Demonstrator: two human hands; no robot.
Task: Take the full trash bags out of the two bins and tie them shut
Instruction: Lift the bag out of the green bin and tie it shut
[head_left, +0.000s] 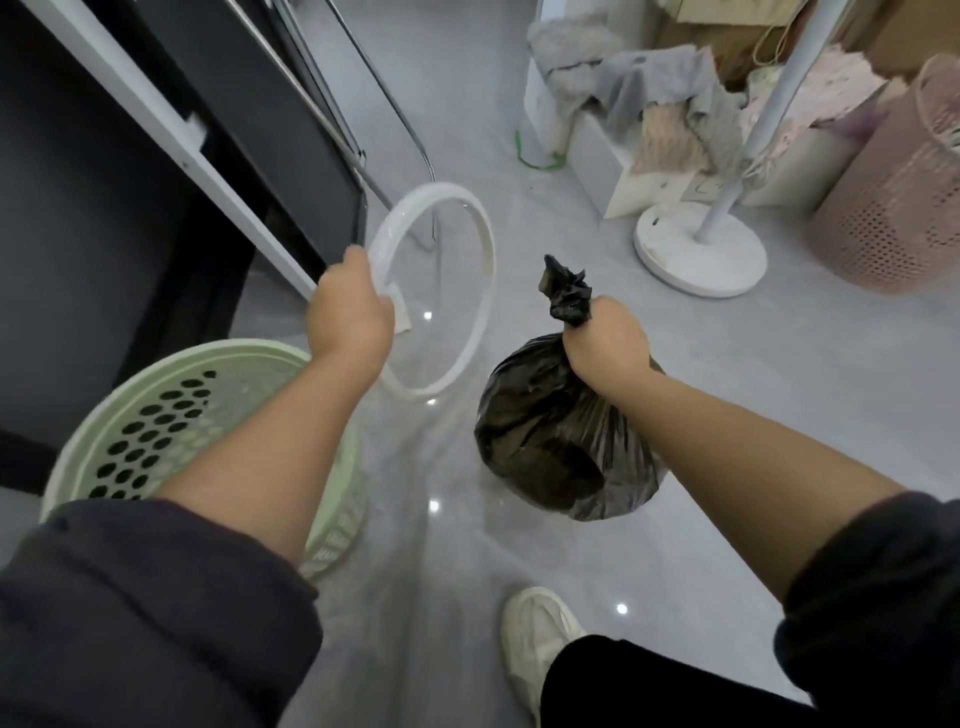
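Nearest the camera, two dark sleeves (130, 613) are pushed up on bare forearms, and a pale shoe (535, 639) below a black trouser leg stands on the glossy grey floor (441, 597). Just past the left sleeve sits a pale green bin (156, 415) with round holes in its wall; it stands on the floor beside a dark cabinet (78, 234) with a white frame, and the left forearm crosses over its rim, so not all of its inside shows, though the part that does shows only the holed wall. Farther out, the right hand (605, 345) is closed in a tight grip around the gathered neck of a full black trash bag (556, 441); a twisted tuft of plastic sticks up above the fist, and whether it is knotted cannot be told. The bulging body of the bag hangs below the hand, out of the bin and right of it, low over the floor; whether it touches the floor cannot be told. At about the same reach, the left hand (348, 317) is closed around the near edge of a white plastic ring (441, 291), held tilted in the air above the floor, between the green bin and the bag. Beyond stand a round white fan base (698, 249) with its pole, a pink holed basket (893, 208) at the right, and heaped cloth (675, 88) on a white unit.
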